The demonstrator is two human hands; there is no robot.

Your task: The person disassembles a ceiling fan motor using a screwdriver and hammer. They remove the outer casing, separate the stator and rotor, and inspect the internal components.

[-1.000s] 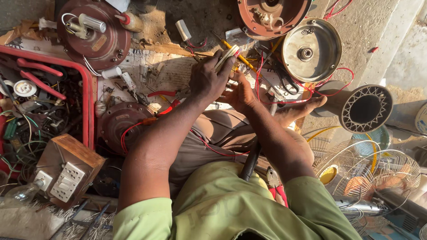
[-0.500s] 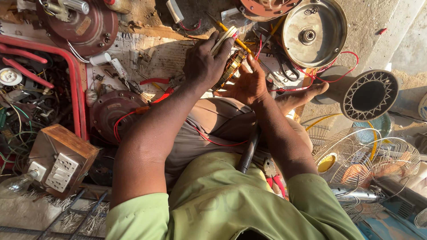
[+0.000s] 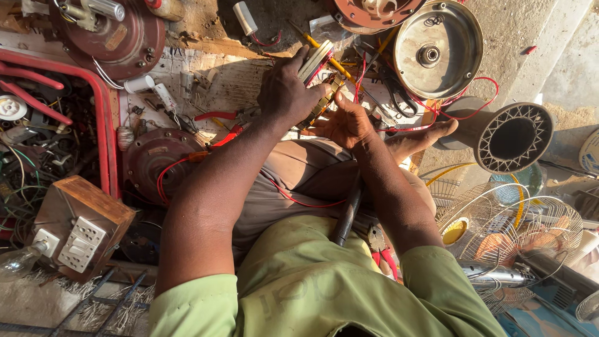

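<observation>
- A stator (image 3: 317, 65) is gripped from above by the left hand (image 3: 286, 93), over the lap.
- It is propped from below by the open right hand (image 3: 345, 123).
- Pliers (image 3: 218, 116) lie just left.

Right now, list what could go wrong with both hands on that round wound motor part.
1. The left hand grips the round wound motor part from above while the right hand only props it with open fingers; it might slip.
2. Loose red wires trail beside the bare foot and could snag.
3. Black-handled scissors lie close to the right hand.
</observation>
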